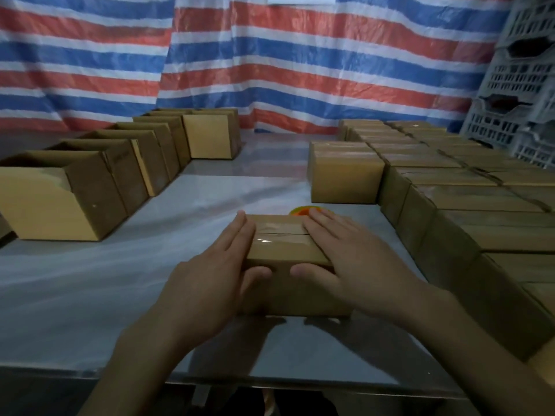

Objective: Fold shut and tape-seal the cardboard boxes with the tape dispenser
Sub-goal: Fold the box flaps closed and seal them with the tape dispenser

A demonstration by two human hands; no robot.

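A small closed cardboard box (282, 244) sits on the table in front of me, with clear tape along its top seam. My left hand (216, 274) lies flat over the box's left end, fingers straight, thumb on the near face. My right hand (348, 259) lies flat over the right end in the same way. Just behind the box, an orange and green tape dispenser (303, 211) peeks out, mostly hidden.
A row of open cardboard boxes (75, 193) runs along the left of the plastic-covered table (120, 280). Several taped boxes (450, 187) are packed in rows on the right. A striped tarp (270, 55) hangs behind, and grey plastic crates (519, 94) stand far right.
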